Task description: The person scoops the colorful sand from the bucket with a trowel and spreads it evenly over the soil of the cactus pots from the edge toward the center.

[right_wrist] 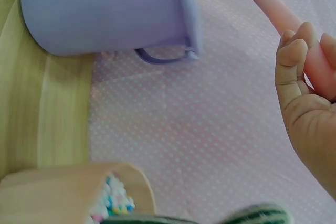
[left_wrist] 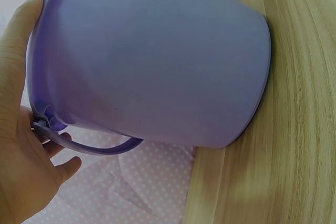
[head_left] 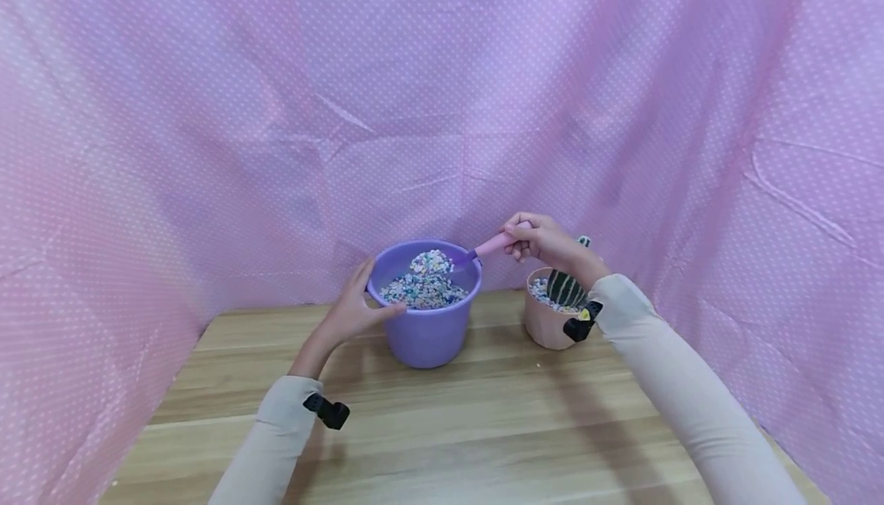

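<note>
- Two hands, well apart: the left hand [head_left: 352,309] grips the rim of the purple bucket [head_left: 428,340], thumb over the near side; the right hand [head_left: 549,244] clasps the pink handle of the scoop [head_left: 496,244].
- The scoop tilts down into the bucket's mouth, its purple blade [head_left: 464,261] heaped with small multicoloured pellets [head_left: 431,262]; only the head view shows this load and the pellets lying in the bucket.
- The left wrist view shows what the head view hides: the bucket's carrying handle [left_wrist: 94,149] hanging from its pivot, with curled fingers beside it. The right wrist view also catches a curve of a handle.
- One bucket, one scoop and one peach planter [head_left: 545,325] in all. The bucket stands upright by the middle of the bench's far edge; the planter sits to its right, towards the far right corner of the bench [head_left: 414,436].
- One striped cactus [head_left: 566,290] rises from the planter, partly behind the right forearm; pellets surround it, their pink, blue and white plainer in the right wrist view.
- Two pale sleeves [head_left: 663,359], each with one black wrist camera [head_left: 328,411].
- Dotted pink cloth [head_left: 414,106] hangs behind the bench's far edge and along both sides.
</note>
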The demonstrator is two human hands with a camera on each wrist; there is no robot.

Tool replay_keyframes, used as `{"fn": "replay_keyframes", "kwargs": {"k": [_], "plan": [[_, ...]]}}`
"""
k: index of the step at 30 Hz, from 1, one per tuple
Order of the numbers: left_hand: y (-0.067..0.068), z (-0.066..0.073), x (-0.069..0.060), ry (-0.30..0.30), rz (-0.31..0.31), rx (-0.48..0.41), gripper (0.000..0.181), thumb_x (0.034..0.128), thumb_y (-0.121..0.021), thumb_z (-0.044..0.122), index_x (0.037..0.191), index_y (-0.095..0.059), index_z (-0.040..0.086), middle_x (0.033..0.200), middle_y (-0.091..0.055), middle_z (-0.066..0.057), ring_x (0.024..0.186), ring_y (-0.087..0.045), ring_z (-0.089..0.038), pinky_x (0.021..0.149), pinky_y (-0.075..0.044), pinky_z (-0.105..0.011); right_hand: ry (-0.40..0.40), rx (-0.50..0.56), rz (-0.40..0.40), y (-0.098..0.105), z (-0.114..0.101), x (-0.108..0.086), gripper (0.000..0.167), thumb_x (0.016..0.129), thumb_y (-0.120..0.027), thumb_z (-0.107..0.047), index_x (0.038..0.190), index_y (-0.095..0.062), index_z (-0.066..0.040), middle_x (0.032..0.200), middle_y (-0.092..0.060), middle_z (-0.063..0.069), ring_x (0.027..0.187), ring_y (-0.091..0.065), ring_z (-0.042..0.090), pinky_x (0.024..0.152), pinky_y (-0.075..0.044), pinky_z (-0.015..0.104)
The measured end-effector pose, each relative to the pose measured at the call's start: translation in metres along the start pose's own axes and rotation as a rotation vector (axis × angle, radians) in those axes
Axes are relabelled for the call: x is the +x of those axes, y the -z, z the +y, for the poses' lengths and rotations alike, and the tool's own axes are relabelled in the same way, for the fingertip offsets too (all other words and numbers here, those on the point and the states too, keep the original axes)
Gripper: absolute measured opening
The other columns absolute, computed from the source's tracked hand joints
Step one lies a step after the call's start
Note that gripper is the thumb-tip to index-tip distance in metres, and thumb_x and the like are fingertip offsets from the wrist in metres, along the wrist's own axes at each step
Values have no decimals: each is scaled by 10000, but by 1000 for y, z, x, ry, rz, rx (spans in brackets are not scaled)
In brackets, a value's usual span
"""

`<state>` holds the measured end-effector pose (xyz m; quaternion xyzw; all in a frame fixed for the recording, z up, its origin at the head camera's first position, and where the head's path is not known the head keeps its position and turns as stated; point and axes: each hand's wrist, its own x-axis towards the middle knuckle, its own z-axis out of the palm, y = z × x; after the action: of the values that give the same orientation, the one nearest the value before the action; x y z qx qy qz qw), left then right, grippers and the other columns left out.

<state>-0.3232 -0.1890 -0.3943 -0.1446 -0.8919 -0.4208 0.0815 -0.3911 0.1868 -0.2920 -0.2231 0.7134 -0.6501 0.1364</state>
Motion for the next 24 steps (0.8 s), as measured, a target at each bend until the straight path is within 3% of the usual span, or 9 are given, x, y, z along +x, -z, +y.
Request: {"fn": "replay_keyframes", "kwargs": {"k": [10,14,21,24], "plan": [[2,3,3,5,-14,12,1233,781,-807,594,1652,-76,119,1718,-53,-182,1573,-78,-436,1203,-178,-727,60,64,21,37,-22,-33,172,1068,-466,-65,1030,-633,-55,782,-709,63,636,-622,100,582,-552,191],[0,10,4,-15,2,10,1247,767,-833,568,1651,-80,112,1712,-82,-190,1564,-130,-434,1212,-211,-698,106,96,7,57,-25,-51,196,1072,-450,-48,1032,-641,-34,786,-722,69,633,-638,96,570,-557,186],[-13,43,12,-75,102,90,1160,789,-822,545,1630,-188,60,1695,-174,-197,1554,-166,-439,1227,-186,-693,179,131,-33,94,-24,-87,240,1072,-422,-12,1058,-662,-9,839,-742,92,666,-660,110,581,-559,199],[-22,62,16,-103,128,67,1079,834,-799,499,1624,-214,53,1690,-194,-196,1556,-175,-425,1239,-183,-672,193,151,-54,108,-21,-101,262,1075,-398,0,1080,-660,14,857,-750,110,675,-669,116,585,-562,202]]}}
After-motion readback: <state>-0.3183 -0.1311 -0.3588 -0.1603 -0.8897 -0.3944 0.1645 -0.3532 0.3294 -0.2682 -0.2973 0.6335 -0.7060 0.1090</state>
